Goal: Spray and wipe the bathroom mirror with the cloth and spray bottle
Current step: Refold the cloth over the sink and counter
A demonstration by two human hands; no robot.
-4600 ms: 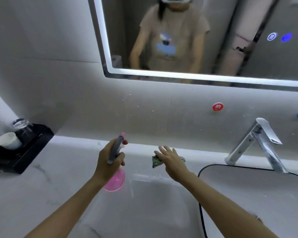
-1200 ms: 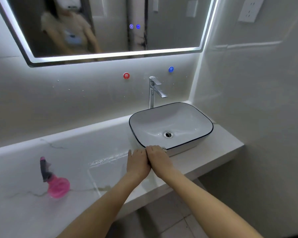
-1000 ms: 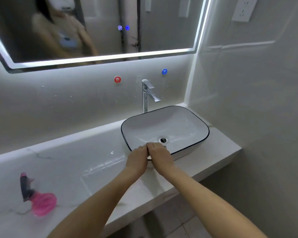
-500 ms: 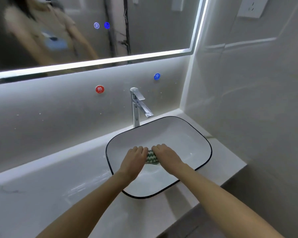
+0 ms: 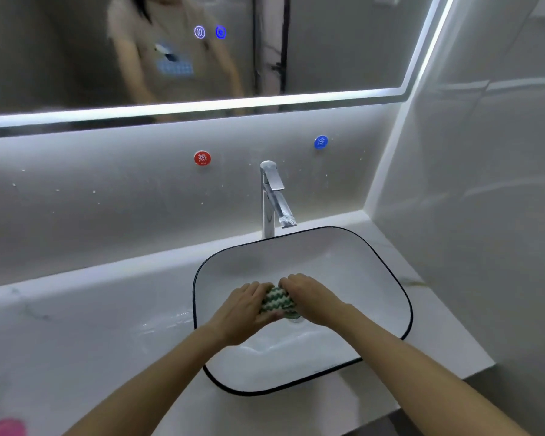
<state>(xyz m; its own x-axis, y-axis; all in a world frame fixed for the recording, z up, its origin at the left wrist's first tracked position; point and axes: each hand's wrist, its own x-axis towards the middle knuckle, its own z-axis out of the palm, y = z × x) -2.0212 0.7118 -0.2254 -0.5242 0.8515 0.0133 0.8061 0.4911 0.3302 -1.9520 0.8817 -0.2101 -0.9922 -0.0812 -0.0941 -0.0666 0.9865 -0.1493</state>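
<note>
**Wringing the cloth over the basin before the mirror gets wiped**

Squeezing a bunched green-and-white zigzag cloth (image 5: 277, 303) between both hands looks like the step in hand, a wringing or rinsing stage rather than the wipe itself. The left hand (image 5: 244, 311) curls round the cloth's left end with the thumb underneath, and the right hand (image 5: 312, 298) closes over its right end, fingers bent down onto the fabric. Only the middle strip of cloth shows between the two fists. All of this sits above the bowl of the black-rimmed washbasin (image 5: 394, 278), near its drain. The chrome tap (image 5: 272, 196) stands behind the basin; whether water runs cannot be told.

The spray bottle (image 5: 4, 427) is well apart from both hands, only a pink part showing at the lower left edge on the marble counter (image 5: 92, 309). The lit mirror (image 5: 343, 42) hangs above the back wall. The next move likely calls for lifting the cloth up to the glass, or freeing one hand to fetch the bottle.
</note>
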